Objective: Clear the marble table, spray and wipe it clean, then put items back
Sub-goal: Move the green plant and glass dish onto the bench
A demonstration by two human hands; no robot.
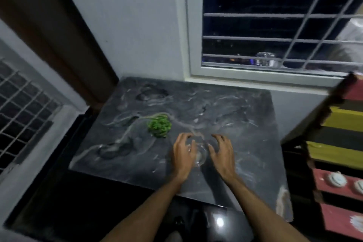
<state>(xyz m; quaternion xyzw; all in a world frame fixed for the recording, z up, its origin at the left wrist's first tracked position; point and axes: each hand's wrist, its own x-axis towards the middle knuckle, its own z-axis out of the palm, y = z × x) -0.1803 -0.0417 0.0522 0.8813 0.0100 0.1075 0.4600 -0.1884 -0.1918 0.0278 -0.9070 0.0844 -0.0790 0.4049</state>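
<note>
A dark marble table (225, 108) with pale veins stands in a corner below a window. Near its front middle is a clear glass bowl (200, 156), hard to make out against the stone. My left hand (182, 155) curves round its left side and my right hand (223, 153) round its right side, with the fingers of both bent as if cupping a round vessel. A small bunch of green plant (159, 125) with a pale stem lies on the marble just beyond my left hand, apart from it.
A barred window (275, 25) sits behind the table, with a shiny metal pot (267, 59) on the ledge outside. A shelf with red, yellow and black stripes (337, 143) stands close on the right. A second grille (21, 104) is at the left. The dark floor (218, 222) reflects light below.
</note>
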